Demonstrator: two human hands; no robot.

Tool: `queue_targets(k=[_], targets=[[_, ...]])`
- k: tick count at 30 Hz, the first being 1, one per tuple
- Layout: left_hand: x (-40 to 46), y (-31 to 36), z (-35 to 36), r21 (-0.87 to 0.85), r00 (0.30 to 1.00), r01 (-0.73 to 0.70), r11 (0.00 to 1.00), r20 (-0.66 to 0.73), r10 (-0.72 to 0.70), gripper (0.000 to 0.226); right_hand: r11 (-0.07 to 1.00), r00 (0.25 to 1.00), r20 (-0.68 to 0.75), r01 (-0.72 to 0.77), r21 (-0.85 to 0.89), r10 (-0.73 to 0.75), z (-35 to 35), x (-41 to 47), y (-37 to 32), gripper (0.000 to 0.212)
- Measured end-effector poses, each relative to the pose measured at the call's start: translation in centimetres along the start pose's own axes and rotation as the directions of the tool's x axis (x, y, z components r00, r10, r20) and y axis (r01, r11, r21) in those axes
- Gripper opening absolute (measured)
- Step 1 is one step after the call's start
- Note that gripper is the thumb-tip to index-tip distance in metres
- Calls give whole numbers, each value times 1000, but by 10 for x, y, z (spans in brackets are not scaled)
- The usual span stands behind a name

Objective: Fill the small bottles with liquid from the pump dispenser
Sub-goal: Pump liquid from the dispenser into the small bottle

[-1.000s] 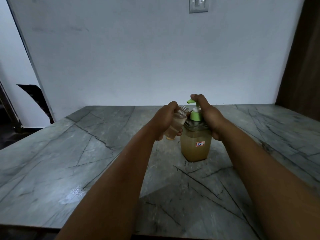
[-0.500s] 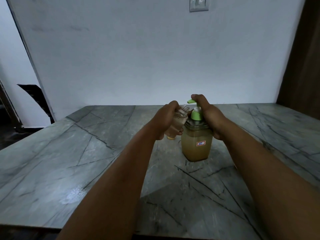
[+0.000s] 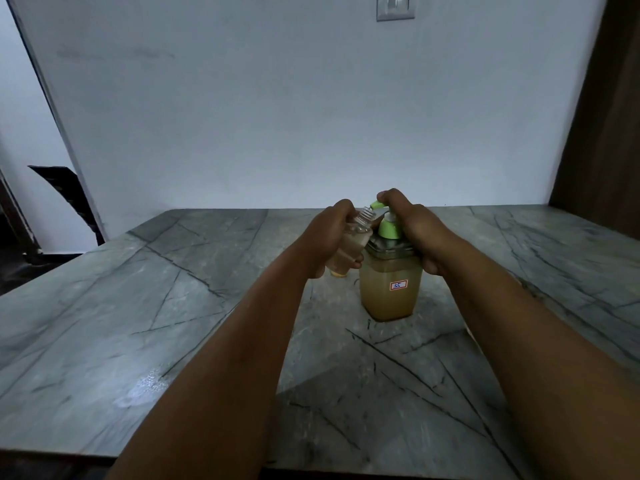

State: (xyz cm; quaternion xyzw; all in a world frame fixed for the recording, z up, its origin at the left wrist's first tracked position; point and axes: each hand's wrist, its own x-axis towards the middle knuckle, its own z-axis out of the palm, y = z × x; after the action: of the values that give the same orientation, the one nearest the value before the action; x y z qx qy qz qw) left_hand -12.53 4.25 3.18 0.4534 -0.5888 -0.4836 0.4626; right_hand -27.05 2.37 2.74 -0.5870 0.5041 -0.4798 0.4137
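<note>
Head view: pump dispenser (image 3: 390, 285) stands upright on grey marble table (image 3: 138, 306), amber liquid inside, small label reading "35" on front. Right hand (image 3: 412, 230) wrapped round dispenser's top, fingers curled over green pump head (image 3: 378, 205). Left hand (image 3: 329, 237) grips small bottle (image 3: 349, 249), fingers clamped round its body. Bottle tilted, open threaded neck just at green nozzle tip, held off table, just left of dispenser. Wall switch plate (image 3: 394, 6) above.

Tabletop (image 3: 145, 306) appeared polished grey veined stone, glossy; small bottle (image 3: 349, 244) and pump dispenser (image 3: 389, 289) clear, smooth plastic.
</note>
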Motion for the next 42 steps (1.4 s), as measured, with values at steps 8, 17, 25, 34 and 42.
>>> queue_targets(k=[8, 17, 25, 34, 42], targets=[[-2, 1, 0, -6, 1000, 9, 1000, -6, -9, 28, 998, 998, 49, 24, 56, -27, 0, -6, 2, 48], [-3, 0, -1, -1, 1000, 12, 1000, -13, -12, 29, 999, 1000, 8, -30, 27, 30, 0, 2, 1, 67], [-2, 1, 0, -1, 1000, 12, 1000, -11, -12, 29, 999, 999, 37, 22, 34, -24, -1, -1, 4, 54], [-4, 1, -1, -20, 1000, 15, 1000, 14, -15, 34, 999, 1000, 5, -18, 29, 18, 0, 0, 1, 58], [-3, 0, 0, -36, 1000, 10, 999, 9, -10, 40, 999, 1000, 18, 8, 44, -9, 0, -1, 4, 61]])
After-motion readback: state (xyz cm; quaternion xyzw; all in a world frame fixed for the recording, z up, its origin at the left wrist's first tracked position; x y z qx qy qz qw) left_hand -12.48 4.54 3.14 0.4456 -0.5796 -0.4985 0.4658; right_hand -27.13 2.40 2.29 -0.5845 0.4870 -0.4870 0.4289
